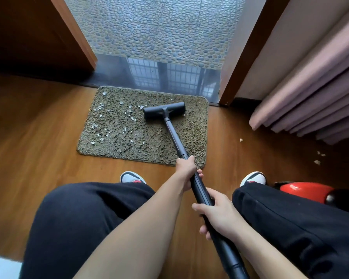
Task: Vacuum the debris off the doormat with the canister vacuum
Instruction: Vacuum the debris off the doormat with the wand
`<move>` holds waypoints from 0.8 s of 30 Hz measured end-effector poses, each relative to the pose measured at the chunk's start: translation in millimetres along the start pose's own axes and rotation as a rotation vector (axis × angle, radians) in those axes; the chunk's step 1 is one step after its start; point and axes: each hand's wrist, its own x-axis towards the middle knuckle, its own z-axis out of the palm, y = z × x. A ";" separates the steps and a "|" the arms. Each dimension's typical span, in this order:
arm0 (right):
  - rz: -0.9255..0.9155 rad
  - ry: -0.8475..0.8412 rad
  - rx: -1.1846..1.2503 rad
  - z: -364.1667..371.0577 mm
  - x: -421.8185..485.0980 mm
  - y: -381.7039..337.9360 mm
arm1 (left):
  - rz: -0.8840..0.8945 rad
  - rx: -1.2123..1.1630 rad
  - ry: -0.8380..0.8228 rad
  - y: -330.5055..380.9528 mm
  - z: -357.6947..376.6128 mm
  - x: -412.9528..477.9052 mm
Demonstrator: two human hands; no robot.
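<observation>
A shaggy olive-brown doormat with rounded corners lies on the smooth, warm-toned wooden plank floor, its far edge against a glossy dark threshold. Pale, jagged scraps of debris are scattered over its left half. The matte dark grey T-shaped floor head sits flat on the mat's far right part. Its slim grey wand tube slants back toward the person and thickens into a black plastic pipe.

The left hand is wrapped around the wand just over the mat's near edge, and the right hand grasps the thicker pipe lower down.

The glossy red rounded canister shows only in part behind the right leg. The pipe runs out of the bottom edge, so its link to the canister is unseen. Folded pink curtain fabric is cut off at the right.
</observation>
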 end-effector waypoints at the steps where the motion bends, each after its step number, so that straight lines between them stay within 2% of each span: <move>1: -0.002 0.008 0.002 0.4 7.2 -3.1 | 0.010 0.002 -0.005 5.9 -0.1 5.0; 13: 0.003 0.033 0.052 6.2 52.4 -35.1 | 0.027 0.012 -0.028 48.8 -1.3 43.2; 24: 0.033 0.040 -0.005 -4.1 -4.1 -4.9 | -0.012 0.006 -0.058 1.9 11.2 0.1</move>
